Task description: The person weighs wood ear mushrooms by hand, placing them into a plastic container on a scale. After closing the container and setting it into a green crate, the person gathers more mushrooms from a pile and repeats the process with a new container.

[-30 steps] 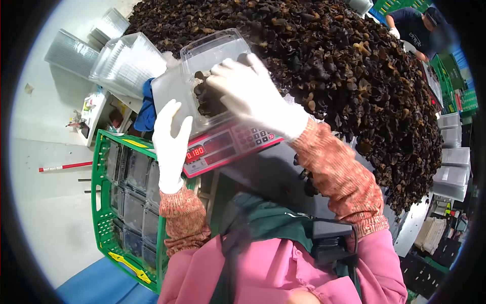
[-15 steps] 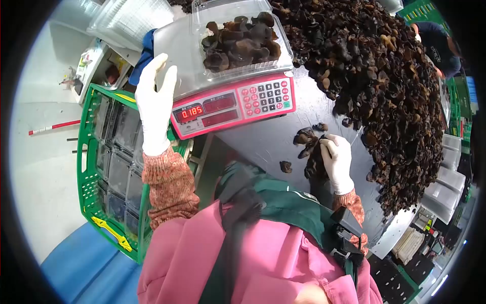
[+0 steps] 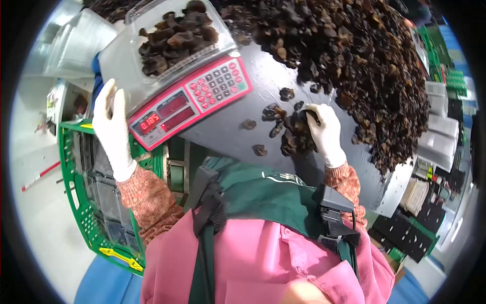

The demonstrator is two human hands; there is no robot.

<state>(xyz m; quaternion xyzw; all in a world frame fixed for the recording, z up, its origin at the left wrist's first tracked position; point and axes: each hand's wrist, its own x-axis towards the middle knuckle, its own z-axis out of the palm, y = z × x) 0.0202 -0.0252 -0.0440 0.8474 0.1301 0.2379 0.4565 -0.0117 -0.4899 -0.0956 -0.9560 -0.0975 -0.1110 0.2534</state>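
My left hand [image 3: 112,129], in a white glove, is raised by the left corner of a red weighing scale [image 3: 190,101], its fingers apart and nothing in them. My right hand [image 3: 326,133], also gloved, curls its fingers round a dark wood ear mushroom [image 3: 310,117] above the metal table [image 3: 238,121]. A small cluster of wood ear mushrooms [image 3: 291,139] lies beside those fingers. On the scale sits an open clear plastic box [image 3: 223,38] partly filled with wood ear mushrooms [image 3: 177,38]. The lit display [image 3: 149,122] reads 0.185.
A large heap of wood ear mushrooms [image 3: 349,61] covers the far and right parts of the table. Stacked clear boxes [image 3: 81,43] stand at upper left. A green crate [image 3: 76,197] holding lidded boxes is at left. More clear containers [image 3: 440,137] stand at right.
The view has turned, so the scale appears tilted and farther left. My right hand has its fingers round a mushroom beside the small cluster. The display reading is unchanged.
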